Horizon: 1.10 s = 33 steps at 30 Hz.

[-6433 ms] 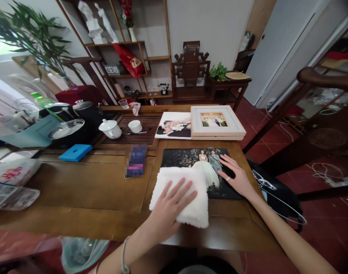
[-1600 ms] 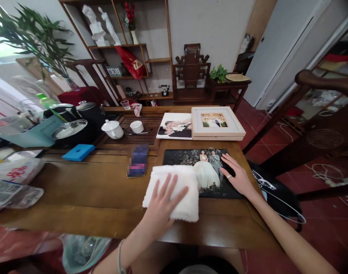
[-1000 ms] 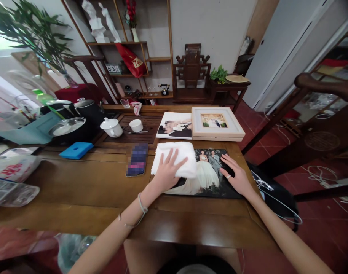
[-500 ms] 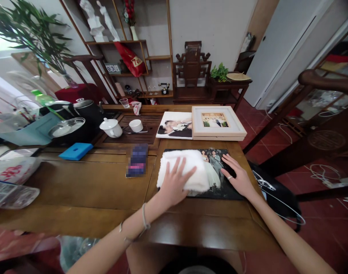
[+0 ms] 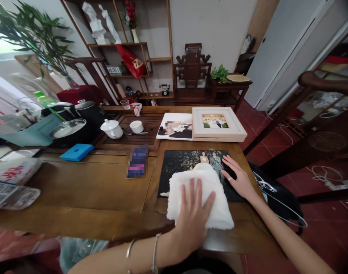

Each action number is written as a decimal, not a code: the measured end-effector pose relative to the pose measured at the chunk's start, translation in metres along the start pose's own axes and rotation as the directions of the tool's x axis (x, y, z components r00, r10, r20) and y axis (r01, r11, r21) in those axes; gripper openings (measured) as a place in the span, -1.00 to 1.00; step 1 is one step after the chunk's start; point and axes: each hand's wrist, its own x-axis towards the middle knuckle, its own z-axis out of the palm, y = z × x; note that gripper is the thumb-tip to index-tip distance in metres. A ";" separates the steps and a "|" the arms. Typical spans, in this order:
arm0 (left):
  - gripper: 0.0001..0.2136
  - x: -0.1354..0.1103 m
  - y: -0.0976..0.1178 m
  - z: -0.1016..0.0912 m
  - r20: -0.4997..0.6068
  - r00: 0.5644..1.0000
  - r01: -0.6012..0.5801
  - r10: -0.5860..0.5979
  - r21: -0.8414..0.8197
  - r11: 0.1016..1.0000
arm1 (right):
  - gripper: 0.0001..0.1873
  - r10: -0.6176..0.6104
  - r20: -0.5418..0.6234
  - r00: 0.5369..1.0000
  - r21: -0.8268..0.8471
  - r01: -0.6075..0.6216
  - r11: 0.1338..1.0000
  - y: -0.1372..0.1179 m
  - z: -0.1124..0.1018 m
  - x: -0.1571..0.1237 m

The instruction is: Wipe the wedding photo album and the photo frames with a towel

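The dark photo panel (image 5: 178, 161) lies flat at the right end of the wooden tabletop (image 5: 91, 186), its long axis running left to right. The two pictured figures have their heads toward the far side; one wears a full pale gown, the other a grey suit. A white cloth (image 5: 221, 211), fluffy and roughly square, covers the panel's near middle and overhangs its near edge. The left hand (image 5: 192, 211) is palm down on the cloth, fingers spread and pointing far, gripping nothing visibly. The right hand (image 5: 239, 179), a ring on one finger, rests flat with fingers apart on the panel's right end. Just beyond the panel are a glossy print (image 5: 178, 131) and, touching or nearly so, a pale, thick-edged square frame (image 5: 237, 123).
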 end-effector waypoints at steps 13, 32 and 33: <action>-0.36 0.098 -0.046 0.008 -0.104 0.994 -0.029 0.039 0.098 0.995 | -0.52 -0.014 -0.005 1.000 0.019 0.014 1.000 0.006 0.003 0.001; -0.22 0.131 -0.079 -0.017 0.091 0.966 -0.242 0.240 0.007 0.970 | -0.53 -0.014 -0.022 1.000 0.031 0.015 0.999 0.006 0.005 0.002; -0.22 0.139 -0.084 -0.019 0.087 0.955 -0.285 0.284 0.000 0.959 | -0.53 -0.019 -0.025 1.000 0.037 0.020 0.999 0.006 0.005 0.002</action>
